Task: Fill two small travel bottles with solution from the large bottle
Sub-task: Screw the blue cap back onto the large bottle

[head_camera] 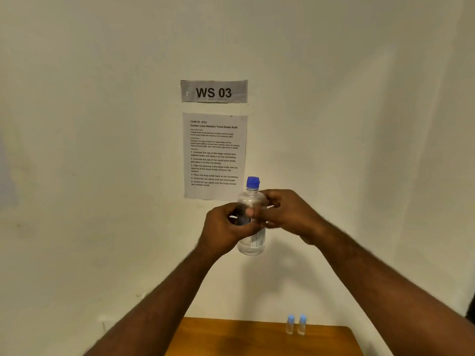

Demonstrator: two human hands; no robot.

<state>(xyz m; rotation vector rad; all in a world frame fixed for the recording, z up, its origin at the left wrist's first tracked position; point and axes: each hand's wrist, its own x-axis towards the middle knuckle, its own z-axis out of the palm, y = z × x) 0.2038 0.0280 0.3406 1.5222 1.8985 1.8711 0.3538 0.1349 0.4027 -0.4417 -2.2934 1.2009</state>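
The large clear bottle (252,240) with a blue cap (253,182) is held upright in the air in front of the wall. My left hand (226,229) grips its body from the left. My right hand (285,211) holds the bottle's upper part from the right, fingers curled around it. The cap is on. Two small travel bottles (290,325) (302,325) with light blue caps stand side by side on the wooden table (231,337), below and to the right of my hands.
A "WS 03" sign (214,91) and a printed task sheet (214,155) are stuck on the pale wall behind the bottle. The table's far edge meets the wall at the bottom of the view.
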